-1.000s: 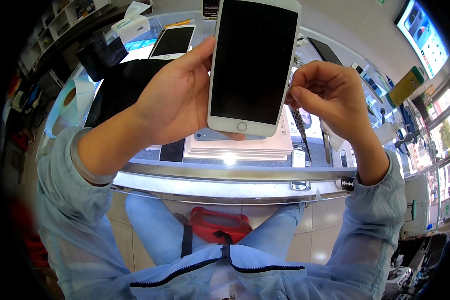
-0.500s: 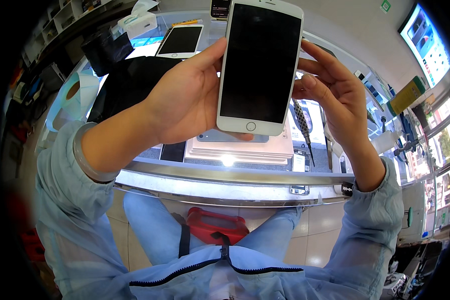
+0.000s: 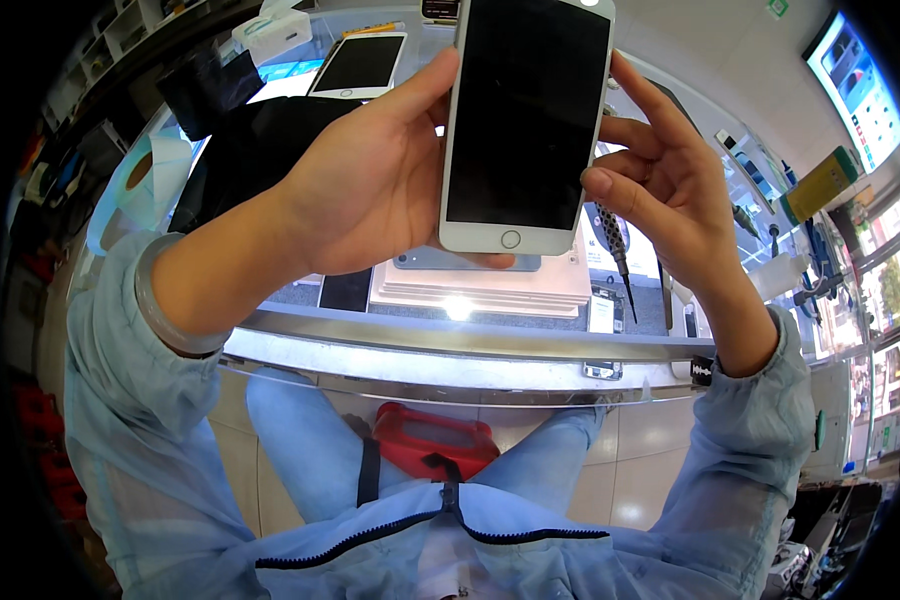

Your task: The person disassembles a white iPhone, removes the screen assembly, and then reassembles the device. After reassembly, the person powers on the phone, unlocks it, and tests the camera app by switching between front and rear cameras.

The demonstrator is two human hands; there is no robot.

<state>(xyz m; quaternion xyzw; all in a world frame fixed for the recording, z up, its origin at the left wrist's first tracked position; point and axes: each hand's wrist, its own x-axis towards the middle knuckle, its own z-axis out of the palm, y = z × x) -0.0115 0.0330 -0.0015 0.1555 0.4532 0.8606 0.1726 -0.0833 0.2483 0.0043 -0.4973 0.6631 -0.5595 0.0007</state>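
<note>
A white-framed smartphone [image 3: 530,130] with a dark screen and a round home button is held upright before me, its top edge cut off by the picture. My left hand [image 3: 370,190] grips it from the left, thumb along the side and a fingertip showing below. On the opposite side, my right hand [image 3: 675,185] has its fingers curled at the phone's edge, with the thumb tip against the lower right side. Beneath the phone, a blue-grey phone [image 3: 470,262] lies on a stack of flat pale boxes [image 3: 480,298]. A screwdriver [image 3: 615,240] with a patterned handle lies beside the stack.
Another white phone [image 3: 362,62] lies at the back of the glass counter [image 3: 470,338]. To the left are a black bag-like thing [image 3: 255,150], a tape roll [image 3: 140,175] and a tissue box [image 3: 272,35]. A yellow bottle [image 3: 820,187] stands on the right.
The phone sits slightly higher in the picture. My right thumb has come down to the phone's edge, and my right index finger has shifted up along its side.
</note>
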